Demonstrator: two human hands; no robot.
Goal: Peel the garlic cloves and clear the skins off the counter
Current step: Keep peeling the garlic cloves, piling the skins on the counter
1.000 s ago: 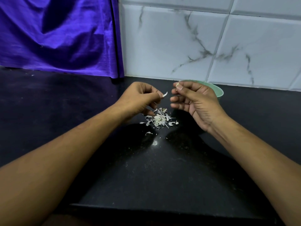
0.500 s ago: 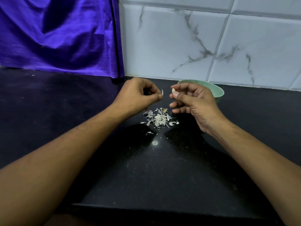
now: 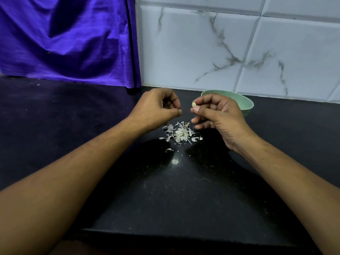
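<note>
The right hand (image 3: pixel 219 116) pinches a small pale garlic clove (image 3: pixel 193 104) between thumb and forefinger, held up above the black tabletop (image 3: pixel 176 196). Just beside it the left hand (image 3: pixel 156 107) has its fingers curled in, thumb against fingertip; from here I cannot tell whether a scrap of skin is caught there. Below and between both hands lies a loose heap of garlic skins (image 3: pixel 179 134) on the tabletop, one stray curl a little nearer. A green bowl (image 3: pixel 245 103) sits behind the right hand, near the marbled tile wall (image 3: pixel 202 52). A purple cloth (image 3: pixel 70 43) hangs at the back left.
</note>
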